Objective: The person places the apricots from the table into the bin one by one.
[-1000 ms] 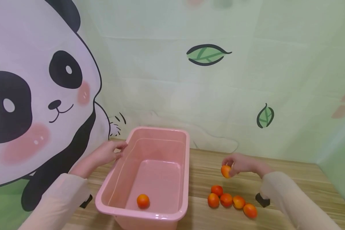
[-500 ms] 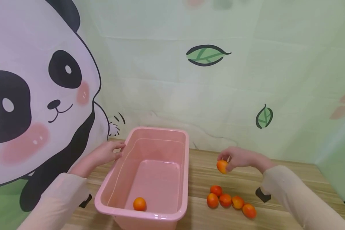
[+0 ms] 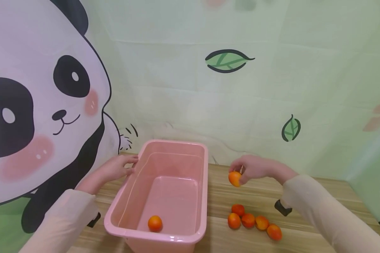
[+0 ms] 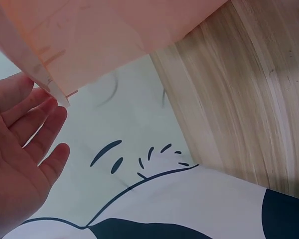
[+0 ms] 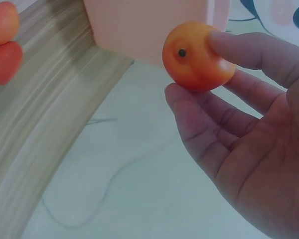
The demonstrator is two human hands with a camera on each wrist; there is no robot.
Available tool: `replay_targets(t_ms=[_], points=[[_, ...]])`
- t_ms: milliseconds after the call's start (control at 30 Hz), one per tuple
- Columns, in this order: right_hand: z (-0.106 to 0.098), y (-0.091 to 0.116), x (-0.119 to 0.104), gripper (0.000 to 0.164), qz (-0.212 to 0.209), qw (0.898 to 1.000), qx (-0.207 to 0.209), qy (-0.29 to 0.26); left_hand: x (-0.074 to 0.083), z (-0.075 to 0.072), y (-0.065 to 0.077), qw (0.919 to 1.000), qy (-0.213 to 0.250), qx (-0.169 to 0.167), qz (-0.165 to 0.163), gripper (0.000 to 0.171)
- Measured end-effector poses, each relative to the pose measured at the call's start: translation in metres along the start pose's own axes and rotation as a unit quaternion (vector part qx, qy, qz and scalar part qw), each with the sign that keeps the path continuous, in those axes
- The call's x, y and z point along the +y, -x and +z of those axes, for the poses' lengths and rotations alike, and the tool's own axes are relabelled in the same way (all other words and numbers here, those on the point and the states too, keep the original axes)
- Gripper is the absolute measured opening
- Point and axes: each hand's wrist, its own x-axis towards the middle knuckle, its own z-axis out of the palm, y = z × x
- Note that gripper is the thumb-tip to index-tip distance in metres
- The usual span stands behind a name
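Carried leftward since the earlier frame, the orange fruit pinched in the right hand's fingers now hangs above the tabletop, at three o'clock of the pink tub. The left hand rests open-fingered on the tub's rim at nine o'clock. This looks like the carrying step, and the next move calls for clearing the rim before letting go.

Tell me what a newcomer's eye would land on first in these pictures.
The big cartoon panda on the backdrop fills the left side. Below it, a pink tub sits on the wooden table with one orange fruit inside, and the left hand touches its far corner. Right of the tub, the right hand holds another fruit in the air above five more fruits on the table.
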Motion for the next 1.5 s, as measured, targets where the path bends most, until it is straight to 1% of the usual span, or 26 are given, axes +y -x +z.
replay_targets(t_ms=[167, 367, 667, 767, 967, 1167, 1300, 1500], points=[[-0.001, -0.007, -0.016, 0.028, 0.012, 1.0, -0.007, 0.009, 0.0, -0.001, -0.001, 1.0, 0.003, -0.006, -0.003, 0.039], [-0.001, -0.016, -0.032, 0.027, 0.011, 1.0, -0.018, 0.007, 0.001, -0.001, -0.002, 0.9999, 0.008, -0.01, -0.006, 0.038], [0.0, -0.028, -0.053, 0.033, -0.026, 0.999, -0.032, 0.018, 0.003, -0.001, -0.005, 0.9996, 0.001, -0.022, -0.018, 0.039], [0.002, -0.033, -0.058, 0.033, -0.035, 0.999, -0.036, 0.014, 0.004, -0.002, -0.006, 0.9997, -0.004, -0.022, -0.013, 0.037], [0.008, -0.044, -0.068, 0.029, -0.061, 0.997, -0.036, 0.022, 0.004, -0.003, -0.005, 0.9999, -0.001, -0.011, -0.001, 0.03], [0.013, -0.053, -0.077, 0.026, -0.084, 0.995, -0.037, 0.026, 0.006, -0.003, -0.007, 0.9999, -0.01, -0.006, -0.002, 0.018], [0.017, -0.058, -0.081, 0.027, -0.093, 0.995, -0.037, 0.03, 0.008, -0.003, -0.007, 0.9999, -0.013, -0.004, 0.002, 0.013], [0.025, -0.069, -0.086, 0.024, -0.099, 0.994, -0.043, 0.024, 0.007, -0.002, -0.008, 0.9999, -0.014, -0.008, -0.005, 0.01]])
